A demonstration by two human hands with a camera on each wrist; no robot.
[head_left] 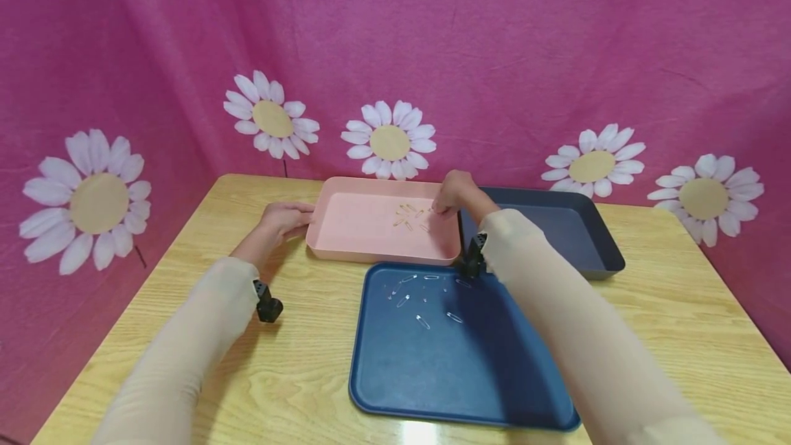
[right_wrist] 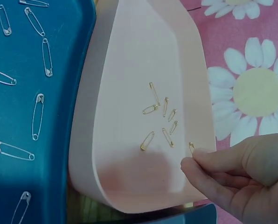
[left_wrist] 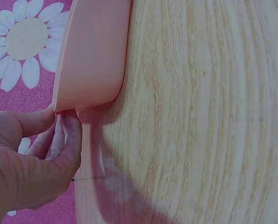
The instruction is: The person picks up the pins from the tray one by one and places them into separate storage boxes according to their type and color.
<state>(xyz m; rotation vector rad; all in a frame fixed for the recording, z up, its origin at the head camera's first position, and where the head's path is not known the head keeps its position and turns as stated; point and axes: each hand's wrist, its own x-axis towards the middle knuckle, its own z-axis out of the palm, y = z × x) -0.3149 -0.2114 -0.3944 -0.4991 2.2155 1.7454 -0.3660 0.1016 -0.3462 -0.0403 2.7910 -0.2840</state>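
Observation:
My right hand [head_left: 456,192] is over the right end of a pink tray [head_left: 352,215], and its thumb and forefinger pinch a small gold safety pin [right_wrist: 191,147], plain in the right wrist view. Several other gold safety pins [right_wrist: 168,137] lie on the floor of that tray. At the tray's left end, my left hand [head_left: 285,220] pinches the rim between thumb and fingers, as the left wrist view [left_wrist: 41,149] shows. Silver safety pins [head_left: 423,322], several of them, lie scattered over the far part of a blue tray [head_left: 420,376] nearer me.
A dark grey tray [head_left: 556,225] stands to the right of the pink one, partly behind my right forearm. All three trays are on a wooden table [head_left: 296,376]. A magenta cloth [head_left: 482,53] with daisies hangs behind the table.

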